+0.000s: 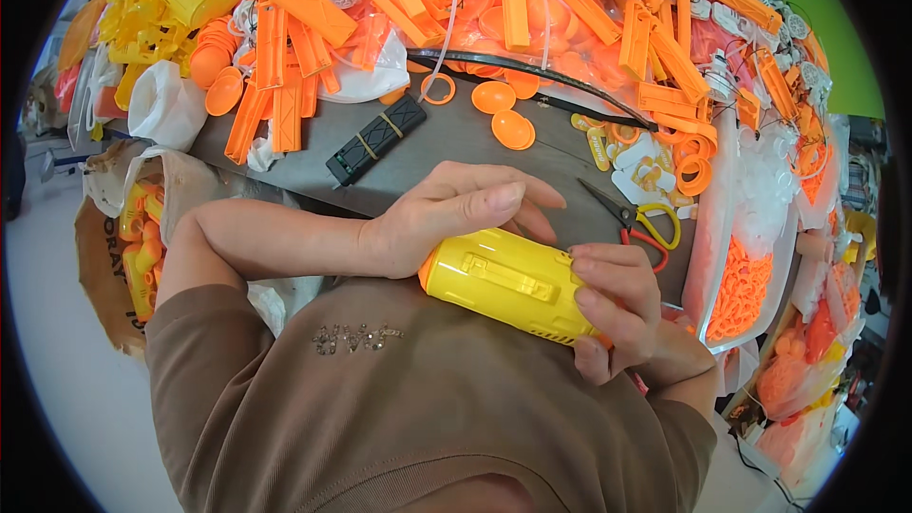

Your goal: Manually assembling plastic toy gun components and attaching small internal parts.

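A yellow plastic cylinder (499,281) with orange ends lies slantwise close in front of my chest. My right hand (616,309) grips its right end, with thumb and fingers bent around the casing. The heel of my left hand (470,201) rests by the cylinder's left end, and its fingers stretch out above the casing without wrapping it. A raised rectangular panel shows on the side facing up. My left hand partly covers the far side of the cylinder.
On the grey table lie scissors (629,224) with red and yellow handles, a black block-shaped device (376,142) with bands, and orange discs (513,130). Orange parts (513,0) heap along the back. A bag of yellow pieces (142,237) stands at left; orange rings (739,294) fill a bin at right.
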`<state>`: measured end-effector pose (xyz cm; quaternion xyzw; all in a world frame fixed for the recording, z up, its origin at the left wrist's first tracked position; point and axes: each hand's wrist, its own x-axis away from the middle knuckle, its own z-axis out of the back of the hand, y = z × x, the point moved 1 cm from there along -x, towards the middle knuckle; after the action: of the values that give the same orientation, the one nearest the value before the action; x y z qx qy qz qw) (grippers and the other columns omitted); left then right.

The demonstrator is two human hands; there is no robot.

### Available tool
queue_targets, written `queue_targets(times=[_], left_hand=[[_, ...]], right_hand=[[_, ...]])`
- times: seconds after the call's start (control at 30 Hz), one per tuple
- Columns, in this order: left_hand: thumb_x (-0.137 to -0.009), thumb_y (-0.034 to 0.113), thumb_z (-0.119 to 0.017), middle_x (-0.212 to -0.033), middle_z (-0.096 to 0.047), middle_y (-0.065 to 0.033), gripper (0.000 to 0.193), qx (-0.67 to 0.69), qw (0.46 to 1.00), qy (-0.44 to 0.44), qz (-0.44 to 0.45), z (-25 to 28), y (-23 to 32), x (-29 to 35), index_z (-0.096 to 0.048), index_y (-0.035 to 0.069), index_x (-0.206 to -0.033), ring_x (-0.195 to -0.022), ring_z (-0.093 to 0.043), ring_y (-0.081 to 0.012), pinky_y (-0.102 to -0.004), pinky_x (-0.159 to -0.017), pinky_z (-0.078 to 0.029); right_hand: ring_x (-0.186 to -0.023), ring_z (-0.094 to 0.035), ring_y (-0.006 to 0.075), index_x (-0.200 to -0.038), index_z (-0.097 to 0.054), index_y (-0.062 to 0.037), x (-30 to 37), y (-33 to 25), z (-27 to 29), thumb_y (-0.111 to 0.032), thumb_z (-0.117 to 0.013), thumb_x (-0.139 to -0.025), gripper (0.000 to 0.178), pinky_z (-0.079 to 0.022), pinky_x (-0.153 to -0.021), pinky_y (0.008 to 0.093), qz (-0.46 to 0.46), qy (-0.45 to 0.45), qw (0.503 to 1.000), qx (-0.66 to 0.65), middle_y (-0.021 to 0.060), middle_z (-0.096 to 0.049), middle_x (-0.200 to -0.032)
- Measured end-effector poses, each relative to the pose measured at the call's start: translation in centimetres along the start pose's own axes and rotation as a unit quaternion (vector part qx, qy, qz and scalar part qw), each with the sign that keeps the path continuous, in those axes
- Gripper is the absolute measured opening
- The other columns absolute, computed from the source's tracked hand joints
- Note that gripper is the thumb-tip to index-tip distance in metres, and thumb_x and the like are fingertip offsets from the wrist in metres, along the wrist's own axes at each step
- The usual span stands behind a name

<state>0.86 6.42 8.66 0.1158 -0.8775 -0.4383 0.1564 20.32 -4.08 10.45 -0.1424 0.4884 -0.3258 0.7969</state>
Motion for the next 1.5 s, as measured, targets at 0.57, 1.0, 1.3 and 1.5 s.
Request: queue_targets(times=[0.57,1.0,1.3,1.5], left_hand=[[-0.095,0.057,-0.025,-0.110,-0.060,-0.0200,0.072,0.031,0.997,0.063,0.041,1.0,-0.5,-1.2,-0.049,-0.004,-0.123,-0.105,-0.058,-0.0249,-0.0356,-0.092,-0.045],[-0.095,0.049,-0.037,-0.102,-0.063,-0.0169,0.056,0.246,0.956,0.159,0.028,3.8,-1.5,-1.0,-0.056,-0.002,-0.109,-0.092,-0.063,-0.0265,-0.0373,-0.083,-0.050],[-0.077,0.009,-0.066,-0.082,-0.062,-0.0093,0.014,-0.609,0.637,0.460,-0.112,10.5,3.4,6.5,-0.065,0.003,-0.090,-0.073,-0.062,-0.0211,-0.0304,-0.064,-0.049],[-0.075,0.004,-0.060,-0.086,-0.056,-0.0097,0.017,-0.825,0.440,0.355,0.010,12.4,1.8,7.8,-0.062,0.004,-0.092,-0.087,-0.055,-0.0269,-0.0363,-0.072,-0.047]], right_hand=[[-0.079,-0.058,0.0346,-0.098,-0.055,0.0044,1.1,2.1,-1.2,-0.019,-0.048,-0.083,0.028,-0.053,-0.069,0.0419,-0.017,0.071,0.997,-0.024,0.0229,-0.056,-0.099],[-0.095,-0.052,0.0294,-0.117,-0.045,0.0015,2.0,1.7,-2.3,-0.028,-0.074,-0.071,0.062,-0.045,-0.083,0.0385,-0.327,0.007,0.937,-0.125,0.0201,-0.049,-0.108],[-0.098,-0.052,0.0162,-0.115,-0.044,-0.0018,1.8,4.0,-1.9,-0.008,-0.075,-0.065,0.058,-0.044,-0.086,0.0291,-0.458,0.037,0.848,-0.264,0.0108,-0.053,-0.108],[-0.097,-0.054,0.0150,-0.114,-0.046,-0.0003,1.9,4.5,-1.8,-0.013,-0.070,-0.069,0.053,-0.044,-0.085,0.0279,-0.488,0.081,0.827,-0.268,0.0097,-0.055,-0.108]])
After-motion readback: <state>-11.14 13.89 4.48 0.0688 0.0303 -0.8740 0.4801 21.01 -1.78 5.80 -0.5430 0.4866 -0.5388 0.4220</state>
